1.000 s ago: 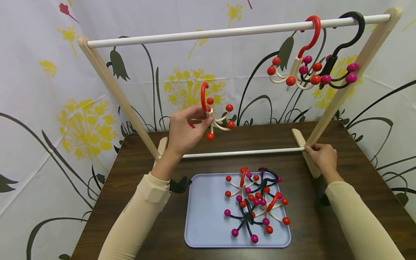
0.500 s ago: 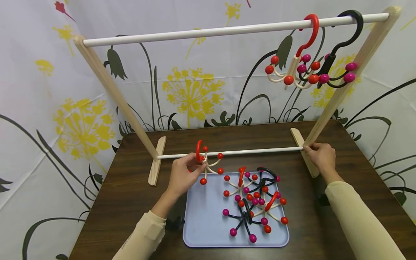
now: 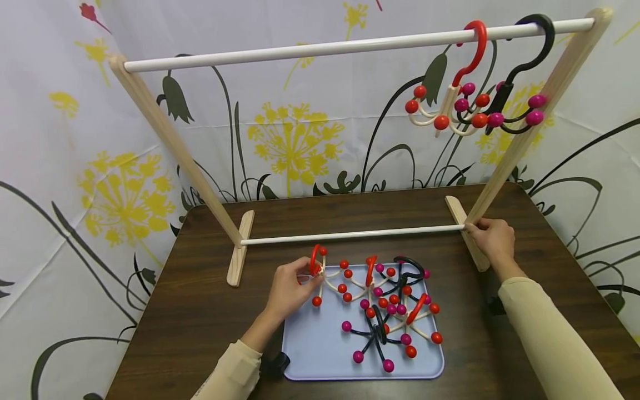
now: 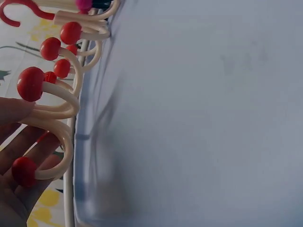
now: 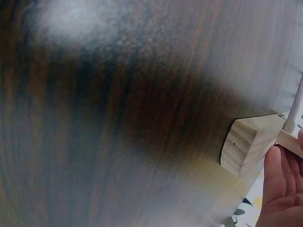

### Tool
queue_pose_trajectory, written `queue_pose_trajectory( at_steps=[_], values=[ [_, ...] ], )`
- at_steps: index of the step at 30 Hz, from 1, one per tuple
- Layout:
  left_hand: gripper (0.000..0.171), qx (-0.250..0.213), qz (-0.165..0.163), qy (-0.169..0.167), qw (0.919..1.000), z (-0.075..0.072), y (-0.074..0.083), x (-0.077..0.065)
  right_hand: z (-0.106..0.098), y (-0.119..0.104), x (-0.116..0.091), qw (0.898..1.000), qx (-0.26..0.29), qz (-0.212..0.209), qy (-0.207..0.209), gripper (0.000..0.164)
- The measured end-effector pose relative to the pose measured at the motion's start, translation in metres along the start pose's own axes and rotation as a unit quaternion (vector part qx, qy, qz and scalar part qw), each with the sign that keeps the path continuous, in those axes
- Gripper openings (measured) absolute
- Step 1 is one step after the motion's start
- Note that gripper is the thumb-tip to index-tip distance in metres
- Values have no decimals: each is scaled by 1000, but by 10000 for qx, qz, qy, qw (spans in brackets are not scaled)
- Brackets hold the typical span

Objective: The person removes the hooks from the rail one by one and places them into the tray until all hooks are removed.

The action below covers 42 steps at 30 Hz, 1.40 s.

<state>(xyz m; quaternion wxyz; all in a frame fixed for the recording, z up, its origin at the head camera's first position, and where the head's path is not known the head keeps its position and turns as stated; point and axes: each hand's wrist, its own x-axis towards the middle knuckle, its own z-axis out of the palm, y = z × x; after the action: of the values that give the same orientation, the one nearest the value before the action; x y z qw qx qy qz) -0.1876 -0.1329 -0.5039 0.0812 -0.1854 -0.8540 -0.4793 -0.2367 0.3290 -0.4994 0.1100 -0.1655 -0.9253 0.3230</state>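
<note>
My left hand (image 3: 292, 289) pinches the stem of a multi-armed hanger (image 3: 314, 258) between thumb and fingers. This hanger has a red hook and curved cream arms tipped with red balls. It is over the far left corner of the pale blue tray (image 3: 310, 347), its arms close to the other hangers. In the left wrist view the arms (image 4: 68, 146) of the held hanger curve out beside the fingers. At the right, my right hand (image 3: 492, 241) grips the lower end of the wooden rack's right upright (image 3: 520, 139); the right wrist view shows its fingers against the wood.
On the tray's right side lie tangled red-hooked hangers (image 3: 416, 311) and black hangers (image 3: 382, 328). A red-hooked hanger (image 3: 451, 105) and a black hanger (image 3: 500, 100) hang from the white top rail (image 3: 300, 51). The rack's lower rail (image 3: 350, 235) runs behind the tray.
My left hand has come down from in front of the curtain to the tray's far left corner, still holding the red-hooked hanger. The right hand stays at the upright.
</note>
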Motion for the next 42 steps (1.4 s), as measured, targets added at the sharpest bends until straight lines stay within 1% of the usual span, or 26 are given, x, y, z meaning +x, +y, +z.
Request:
queue_pose_trajectory(
  at_steps=[4,10,15,24,32,39,42],
  values=[
    [21,171,79,-137,9997,5,0,1,0,0,-1,10000,12,30,-43,41],
    [22,382,33,-265,9989,9,1,3,0,1,-1,9999,38,45,-98,42],
    [20,604,176,-356,9974,10,5,5,-1,1,-1,10000,75,25,-29,41],
    [20,564,311,-606,9961,15,15,6,0,1,0,9999,106,-23,-56,40],
    [19,604,270,-846,9942,16,22,10,-1,0,1,9999,109,-60,-11,39],
    [20,526,219,-989,9935,17,29,12,-2,0,1,9999,90,-118,12,39],
    [19,589,191,-1087,9921,19,31,12,-1,1,0,9999,93,-123,3,39]
  ],
)
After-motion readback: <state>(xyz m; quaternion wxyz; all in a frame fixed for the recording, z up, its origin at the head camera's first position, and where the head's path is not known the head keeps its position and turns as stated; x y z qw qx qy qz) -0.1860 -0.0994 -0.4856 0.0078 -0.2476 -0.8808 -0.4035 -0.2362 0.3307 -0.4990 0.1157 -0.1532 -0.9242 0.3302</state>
